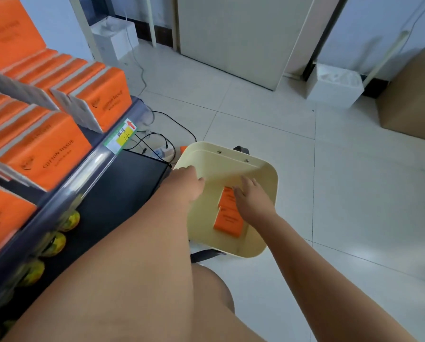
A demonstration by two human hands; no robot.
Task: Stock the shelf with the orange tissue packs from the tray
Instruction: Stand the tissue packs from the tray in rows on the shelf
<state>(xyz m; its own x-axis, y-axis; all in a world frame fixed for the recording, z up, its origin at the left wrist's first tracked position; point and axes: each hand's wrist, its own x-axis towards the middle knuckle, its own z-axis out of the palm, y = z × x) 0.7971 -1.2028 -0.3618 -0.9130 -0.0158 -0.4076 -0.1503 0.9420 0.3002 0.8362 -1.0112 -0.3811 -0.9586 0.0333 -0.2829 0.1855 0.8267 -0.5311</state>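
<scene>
Low beside the shelf [83,174], had both hands down in the cream tray [268,174]. Held the right hand [249,196] flat, fingers spread, over the upper of two orange tissue packs [228,219] lying end to end on the tray's bottom; seemingly touched it, though hard to tell from that angle. Held the left hand [189,183] just inside the tray's left rim, fingers relaxed, gripping nothing. Saw stocked packs [103,99] standing in rows on the shelf, a price label [122,137] on its front rail, and cables [157,141] on the tiled floor [354,193] behind the tray.
</scene>
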